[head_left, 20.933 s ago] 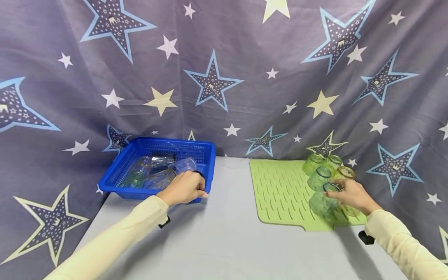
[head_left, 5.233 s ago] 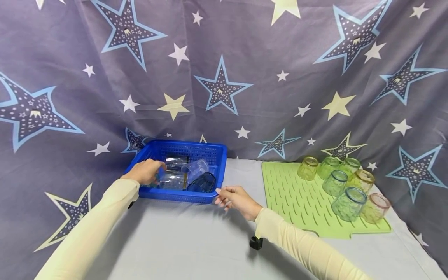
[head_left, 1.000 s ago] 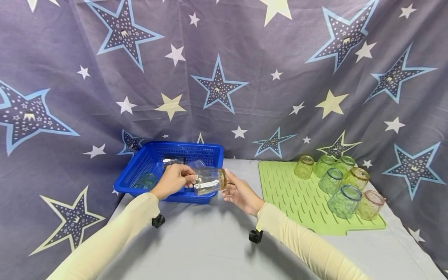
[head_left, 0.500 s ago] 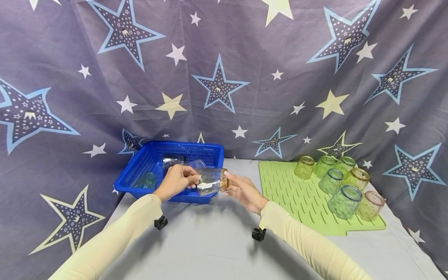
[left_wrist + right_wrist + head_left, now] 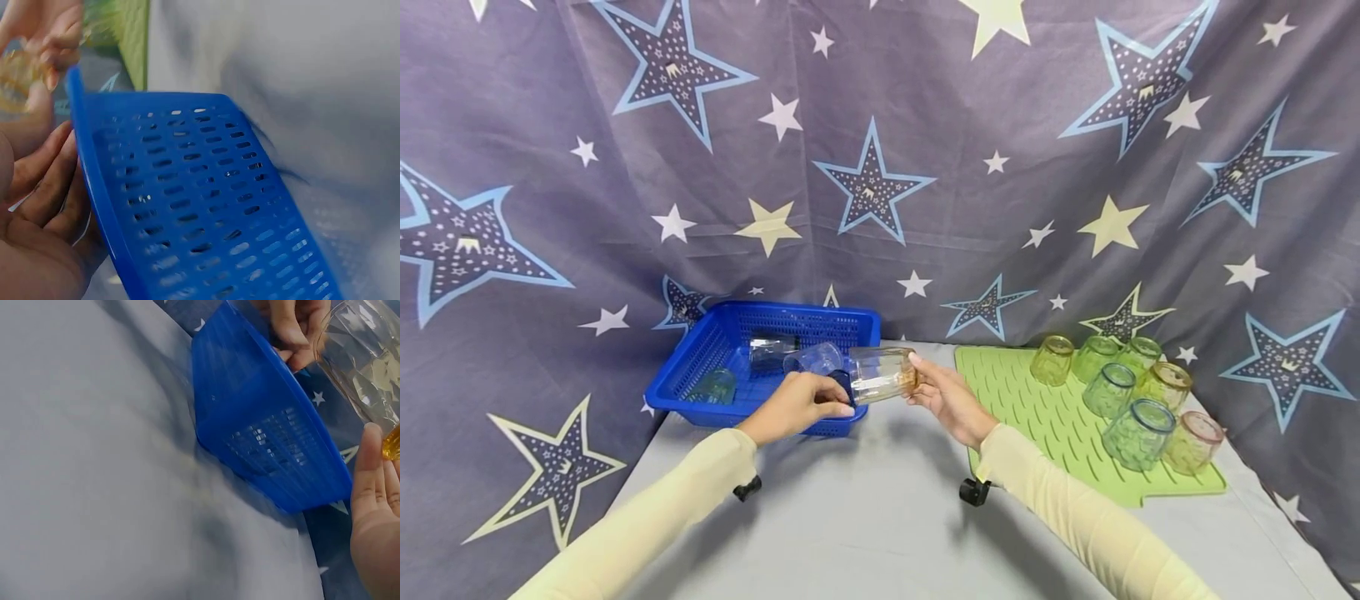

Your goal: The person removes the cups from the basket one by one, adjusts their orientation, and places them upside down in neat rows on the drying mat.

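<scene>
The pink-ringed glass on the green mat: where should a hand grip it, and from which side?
I'd grip the pink-ringed glass around its wall just below the ring, coming from above and the right. It stands on end, ring uppermost; a blue-ringed glass crowds its left, while its right side looks free.

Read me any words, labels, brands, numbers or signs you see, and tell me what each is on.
No word, label, brand or number is readable on anything.
Backdrop cloth: only printed stars, some with small crowns; no lettering.
Blue basket, green mat and amber-rimmed glass in the right hand: no lettering visible.
</scene>
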Demonstrator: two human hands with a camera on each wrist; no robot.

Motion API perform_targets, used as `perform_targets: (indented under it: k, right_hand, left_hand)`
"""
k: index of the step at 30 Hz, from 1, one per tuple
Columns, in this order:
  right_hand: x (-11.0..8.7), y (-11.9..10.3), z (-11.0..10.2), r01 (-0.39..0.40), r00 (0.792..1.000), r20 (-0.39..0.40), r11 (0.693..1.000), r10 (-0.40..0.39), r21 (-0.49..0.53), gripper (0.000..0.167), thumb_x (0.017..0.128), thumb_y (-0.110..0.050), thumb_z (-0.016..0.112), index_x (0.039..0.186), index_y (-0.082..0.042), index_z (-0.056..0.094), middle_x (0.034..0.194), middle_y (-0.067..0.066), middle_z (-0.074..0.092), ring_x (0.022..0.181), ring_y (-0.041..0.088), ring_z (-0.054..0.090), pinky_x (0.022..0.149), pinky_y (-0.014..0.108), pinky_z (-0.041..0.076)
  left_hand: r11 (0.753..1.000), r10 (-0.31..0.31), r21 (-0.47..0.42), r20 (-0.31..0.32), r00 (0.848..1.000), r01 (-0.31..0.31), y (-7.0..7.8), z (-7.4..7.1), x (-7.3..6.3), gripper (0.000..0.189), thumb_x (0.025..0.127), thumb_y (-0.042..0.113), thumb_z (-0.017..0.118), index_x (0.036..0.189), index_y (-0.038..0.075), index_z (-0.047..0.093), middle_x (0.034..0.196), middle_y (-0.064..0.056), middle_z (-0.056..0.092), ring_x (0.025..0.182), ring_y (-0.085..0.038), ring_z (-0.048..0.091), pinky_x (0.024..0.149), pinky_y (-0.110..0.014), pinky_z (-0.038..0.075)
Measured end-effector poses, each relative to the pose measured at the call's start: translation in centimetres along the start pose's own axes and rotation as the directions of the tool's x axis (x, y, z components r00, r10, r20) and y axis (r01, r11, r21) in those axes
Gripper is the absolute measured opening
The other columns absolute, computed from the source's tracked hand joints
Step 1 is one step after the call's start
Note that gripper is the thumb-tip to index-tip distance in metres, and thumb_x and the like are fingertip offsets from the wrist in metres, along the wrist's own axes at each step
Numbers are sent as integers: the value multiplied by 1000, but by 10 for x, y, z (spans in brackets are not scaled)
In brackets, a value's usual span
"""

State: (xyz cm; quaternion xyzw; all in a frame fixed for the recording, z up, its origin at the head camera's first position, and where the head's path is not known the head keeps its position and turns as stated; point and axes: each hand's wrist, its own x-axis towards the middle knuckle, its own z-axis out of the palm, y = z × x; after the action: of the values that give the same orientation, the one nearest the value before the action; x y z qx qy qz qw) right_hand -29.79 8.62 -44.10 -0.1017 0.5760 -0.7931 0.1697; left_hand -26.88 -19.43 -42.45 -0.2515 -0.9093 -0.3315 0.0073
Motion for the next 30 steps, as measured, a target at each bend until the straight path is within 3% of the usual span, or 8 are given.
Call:
perform_targets:
  k: [4, 8, 18, 25, 30]
  right_hand:
    - [-3, -4, -10, 0, 999, -34, 1000, -1, -9, 46, 104, -32, 63, 131, 5, 55, 108, 10, 66, 86, 18, 64, 80, 29, 56]
    - [-6, -6, -21, 6, 998, -58, 999, -9, -48, 48, 103, -32, 65, 134, 4, 55, 106, 9, 66, 85, 17, 64, 79, 29, 56]
    - [-12, -16, -56, 8, 991, -124, 963, -43, -269, 58, 98, -38, 72, 135, 3, 58, 107, 9, 66, 85, 17, 63, 82, 34, 57]
    - [-17, -23, -82, -38, 985, -165, 896, -40, -443, 64, 94, -46, 75, 137, -2, 59, 131, 16, 60, 93, 20, 64, 96, 49, 52]
    - [-23, -31, -101, -65, 981, -186, 833, -47, -549, 66, 92, -49, 75, 137, -3, 59, 130, 17, 62, 102, 25, 61, 92, 51, 54]
  left_hand:
    - [979, 113, 169, 0, 994, -111, 8, 8, -1, 25, 87, 34, 84, 100, 13, 80, 86, 10, 73, 77, -4, 65, 72, -27, 55]
    - [949, 146, 285, -30, 989, -132, 14, 11, -2, 24, 84, 35, 86, 95, 15, 81, 85, 9, 71, 79, -6, 63, 70, -27, 54]
    - [914, 219, 355, -30, 975, -194, 19, 10, -3, 15, 85, 28, 85, 92, 15, 82, 84, 8, 71, 78, -11, 60, 68, -31, 53]
    - [898, 240, 388, -35, 970, -208, 22, 10, -4, 12, 85, 27, 86, 87, 17, 80, 79, 10, 65, 73, -10, 56, 64, -29, 50]
    - [905, 237, 374, -53, 970, -201, 23, 11, -5, 11, 84, 25, 86, 86, 16, 80, 79, 10, 63, 73, -10, 55, 64, -29, 51]
